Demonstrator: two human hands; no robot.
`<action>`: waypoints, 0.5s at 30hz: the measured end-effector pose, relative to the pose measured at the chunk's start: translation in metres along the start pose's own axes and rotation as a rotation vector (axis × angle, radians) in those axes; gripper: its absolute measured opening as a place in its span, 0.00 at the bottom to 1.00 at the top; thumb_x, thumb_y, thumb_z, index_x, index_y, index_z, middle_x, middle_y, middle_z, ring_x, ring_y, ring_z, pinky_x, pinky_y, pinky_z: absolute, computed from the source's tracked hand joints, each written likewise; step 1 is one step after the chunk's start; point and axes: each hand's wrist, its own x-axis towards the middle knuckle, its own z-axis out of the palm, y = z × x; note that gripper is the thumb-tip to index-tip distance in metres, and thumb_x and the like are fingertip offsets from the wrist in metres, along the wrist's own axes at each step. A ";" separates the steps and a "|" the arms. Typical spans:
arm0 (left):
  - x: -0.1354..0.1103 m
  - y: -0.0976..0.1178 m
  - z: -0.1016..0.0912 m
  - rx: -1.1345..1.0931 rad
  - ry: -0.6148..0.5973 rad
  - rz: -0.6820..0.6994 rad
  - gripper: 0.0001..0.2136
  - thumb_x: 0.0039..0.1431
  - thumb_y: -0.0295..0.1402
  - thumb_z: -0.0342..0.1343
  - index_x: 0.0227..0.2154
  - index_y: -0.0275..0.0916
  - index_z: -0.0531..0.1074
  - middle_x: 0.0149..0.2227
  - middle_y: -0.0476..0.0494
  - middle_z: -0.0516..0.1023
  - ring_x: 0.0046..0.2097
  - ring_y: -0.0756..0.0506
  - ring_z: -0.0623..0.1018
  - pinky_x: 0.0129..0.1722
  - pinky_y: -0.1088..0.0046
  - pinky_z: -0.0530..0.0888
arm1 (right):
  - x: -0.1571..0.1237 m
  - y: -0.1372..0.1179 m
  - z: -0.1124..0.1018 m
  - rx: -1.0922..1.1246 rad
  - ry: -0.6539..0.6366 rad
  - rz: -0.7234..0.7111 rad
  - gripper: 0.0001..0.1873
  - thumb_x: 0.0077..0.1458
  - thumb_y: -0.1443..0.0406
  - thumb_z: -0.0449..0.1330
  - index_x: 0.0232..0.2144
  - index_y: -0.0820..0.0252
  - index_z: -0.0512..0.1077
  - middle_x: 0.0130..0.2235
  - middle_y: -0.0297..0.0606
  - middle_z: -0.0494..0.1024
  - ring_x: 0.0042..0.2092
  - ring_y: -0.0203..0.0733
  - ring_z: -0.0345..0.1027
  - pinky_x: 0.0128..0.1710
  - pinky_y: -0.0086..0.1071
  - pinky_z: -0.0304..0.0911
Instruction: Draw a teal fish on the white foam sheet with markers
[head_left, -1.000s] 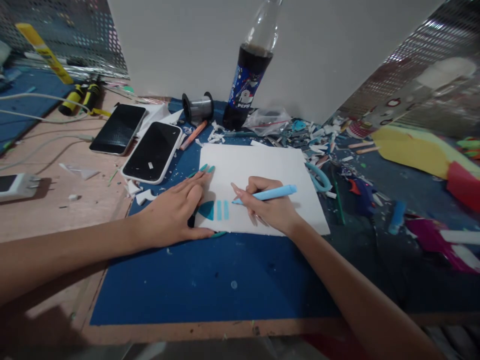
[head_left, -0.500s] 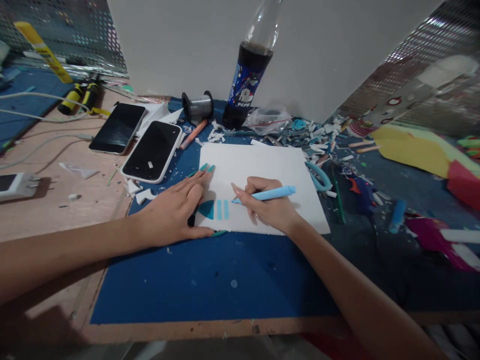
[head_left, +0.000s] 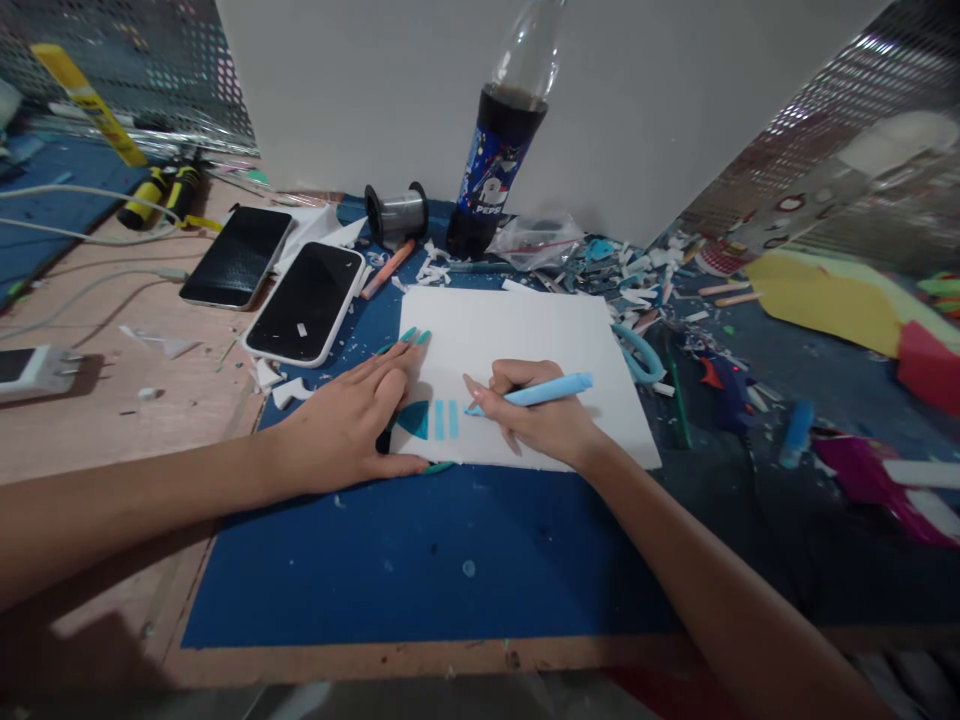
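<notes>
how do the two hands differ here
The left hand lies flat, fingers extended, pressing the edge of the white sheet; the right hand is curled around a light blue pen, tip on the sheet. Both rest on the sheet beside the teal shapes.

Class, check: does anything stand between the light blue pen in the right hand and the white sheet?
Nothing visible: the tip of the light blue pen reaches bare white sheet; the left hand rests aside.

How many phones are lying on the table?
2. A black phone lies on the wood at the left; a white-cased phone lies beside it, over the blue mat's edge. More could hide under scraps.
</notes>
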 end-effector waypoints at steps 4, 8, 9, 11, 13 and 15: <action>0.000 0.000 0.000 0.004 0.014 0.017 0.28 0.63 0.62 0.50 0.46 0.39 0.63 0.72 0.24 0.52 0.73 0.33 0.51 0.69 0.53 0.64 | 0.000 0.000 -0.001 -0.013 -0.015 -0.005 0.26 0.61 0.59 0.61 0.17 0.56 0.52 0.17 0.26 0.58 0.20 0.30 0.53 0.22 0.30 0.56; 0.000 0.000 0.001 0.024 0.024 0.025 0.28 0.63 0.62 0.50 0.44 0.38 0.63 0.71 0.22 0.53 0.73 0.32 0.52 0.69 0.53 0.65 | 0.000 -0.002 -0.002 -0.021 -0.038 -0.025 0.24 0.60 0.62 0.60 0.17 0.57 0.54 0.18 0.27 0.59 0.21 0.30 0.55 0.22 0.30 0.54; 0.000 0.000 0.001 0.030 0.026 0.030 0.28 0.64 0.62 0.49 0.43 0.38 0.63 0.71 0.21 0.53 0.73 0.32 0.52 0.68 0.53 0.65 | 0.001 -0.003 -0.003 -0.012 -0.047 -0.032 0.24 0.60 0.63 0.60 0.17 0.57 0.54 0.18 0.27 0.59 0.21 0.30 0.55 0.22 0.30 0.54; 0.000 0.000 0.002 0.042 0.030 0.039 0.28 0.64 0.62 0.48 0.43 0.38 0.63 0.71 0.20 0.53 0.73 0.32 0.53 0.68 0.52 0.66 | 0.001 -0.004 -0.003 0.009 -0.064 -0.045 0.24 0.60 0.63 0.60 0.16 0.57 0.54 0.18 0.27 0.58 0.21 0.29 0.55 0.21 0.29 0.53; 0.000 0.000 0.001 0.047 0.025 0.040 0.28 0.65 0.63 0.47 0.43 0.38 0.62 0.71 0.19 0.54 0.73 0.32 0.53 0.67 0.52 0.67 | 0.001 -0.005 -0.004 0.025 -0.074 -0.048 0.24 0.59 0.63 0.60 0.16 0.56 0.53 0.18 0.26 0.56 0.20 0.29 0.53 0.21 0.29 0.53; 0.000 0.000 0.001 0.045 0.019 0.035 0.29 0.65 0.63 0.47 0.45 0.38 0.62 0.71 0.20 0.53 0.73 0.32 0.52 0.67 0.52 0.67 | 0.002 -0.006 -0.004 0.033 -0.085 -0.046 0.25 0.59 0.63 0.60 0.17 0.56 0.51 0.18 0.25 0.55 0.20 0.29 0.52 0.21 0.29 0.54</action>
